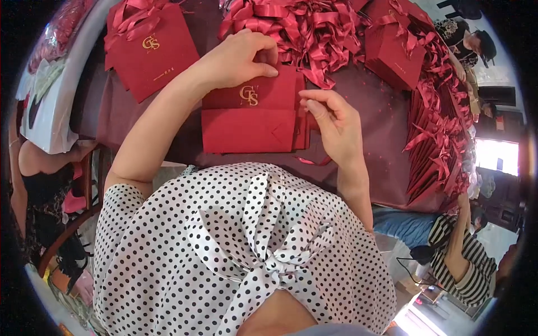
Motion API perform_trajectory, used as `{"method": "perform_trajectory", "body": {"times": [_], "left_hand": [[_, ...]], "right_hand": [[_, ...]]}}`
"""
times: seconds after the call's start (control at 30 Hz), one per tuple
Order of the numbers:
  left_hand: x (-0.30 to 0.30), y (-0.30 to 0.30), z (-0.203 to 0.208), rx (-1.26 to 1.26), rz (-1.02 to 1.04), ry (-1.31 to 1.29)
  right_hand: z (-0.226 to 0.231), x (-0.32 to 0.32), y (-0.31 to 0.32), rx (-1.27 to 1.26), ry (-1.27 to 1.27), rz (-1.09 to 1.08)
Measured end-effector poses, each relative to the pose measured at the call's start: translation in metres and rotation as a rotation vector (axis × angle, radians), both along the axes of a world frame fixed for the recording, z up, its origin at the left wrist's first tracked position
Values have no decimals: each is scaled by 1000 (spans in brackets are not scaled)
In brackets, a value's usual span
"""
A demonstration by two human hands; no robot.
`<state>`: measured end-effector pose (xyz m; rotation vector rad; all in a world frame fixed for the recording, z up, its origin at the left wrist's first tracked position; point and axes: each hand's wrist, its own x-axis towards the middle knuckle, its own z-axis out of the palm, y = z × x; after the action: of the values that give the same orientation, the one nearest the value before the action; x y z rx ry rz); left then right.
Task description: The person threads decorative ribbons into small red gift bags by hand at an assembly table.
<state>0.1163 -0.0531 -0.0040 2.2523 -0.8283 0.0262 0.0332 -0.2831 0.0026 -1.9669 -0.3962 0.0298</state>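
Note:
A flat red paper bag (pixel 246 131) with a gold emblem lies on a stack of similar bags in front of me, its bottom panel folded up toward me. Over its far edge is my left hand (pixel 241 59), fingers curled and thumb bent toward them; whatever is between them I cannot make out. My right hand (pixel 339 126) is at the right edge of the stack, thumb and index finger drawn together in a pinch. Whether a ribbon is in that pinch is too small to tell. Below it, a loop of red ribbon (pixel 314 161) pokes out from the stack.
A heap of red satin ribbons (pixel 314 33) lies beyond the stack on the dark red tablecloth (pixel 370 151). Ribboned bags (pixel 151 50) lie at far left, more bags (pixel 392 56) at far right. A row of ribboned bags (pixel 437 145) lines the right edge. Other people sit nearby.

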Motion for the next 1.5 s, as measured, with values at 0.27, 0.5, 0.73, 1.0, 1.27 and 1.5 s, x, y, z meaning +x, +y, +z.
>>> {"method": "perform_trajectory", "body": {"times": [0.27, 0.5, 0.73, 1.0, 1.27, 1.5], "left_hand": [[-15, 9, 2, -179, -20, 405], [-32, 19, -5, -439, -133, 730], [-26, 27, -13, -395, -359, 646], [-28, 22, -16, -387, -300, 707], [-30, 23, -19, -470, -327, 829], [-31, 17, -18, -455, -276, 749]], "right_hand": [[0, 11, 20, -30, -23, 30], [0, 2, 26, -76, 36, 61], [8, -9, 28, 57, 116, 114], [10, -12, 32, -74, -44, 69], [12, -15, 33, -70, -61, 59], [12, -18, 31, -113, -111, 59]]}}
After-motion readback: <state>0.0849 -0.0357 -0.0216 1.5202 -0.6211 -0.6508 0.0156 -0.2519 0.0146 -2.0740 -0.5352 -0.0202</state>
